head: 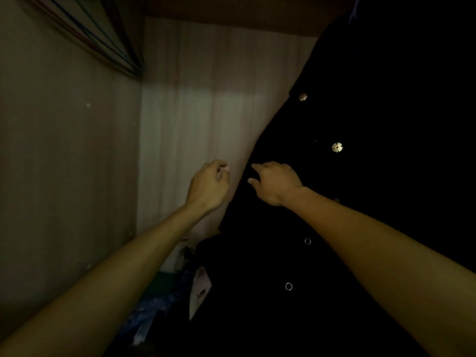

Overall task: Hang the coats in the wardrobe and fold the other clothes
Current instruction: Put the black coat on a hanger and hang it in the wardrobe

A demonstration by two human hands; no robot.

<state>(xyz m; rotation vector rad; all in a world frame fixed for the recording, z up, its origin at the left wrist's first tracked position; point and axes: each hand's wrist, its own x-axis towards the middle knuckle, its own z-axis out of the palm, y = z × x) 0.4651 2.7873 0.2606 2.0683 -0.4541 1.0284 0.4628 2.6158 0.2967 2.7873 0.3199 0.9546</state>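
Head view: a dark coat (360, 176) hangs inside the wardrobe and fills the room to the right of both grips. The right grip (275, 181) lies on the coat front with the fingers stretched out and the thumb apart; it is released and grasps nothing. The left grip (210, 185) is just left of the coat edge. A strip of the pale back wall (193, 119) shows between them, and its fingers are loosely curled around nothing that I can see.

I judge the coat to be thick, soft and rather heavy. It will fold and swing, not slide. Its front edge, between the two grips, is a good place to take hold. Metal snaps (337, 147) sit above and to the right of the right grip, and they may catch.

To the left of the left grip there is free room up to the side wall (64, 163). Below the grips, loose things (154, 310) lie on the wardrobe floor, too dark to name. Above, the top board (231, 21) limits lifting.
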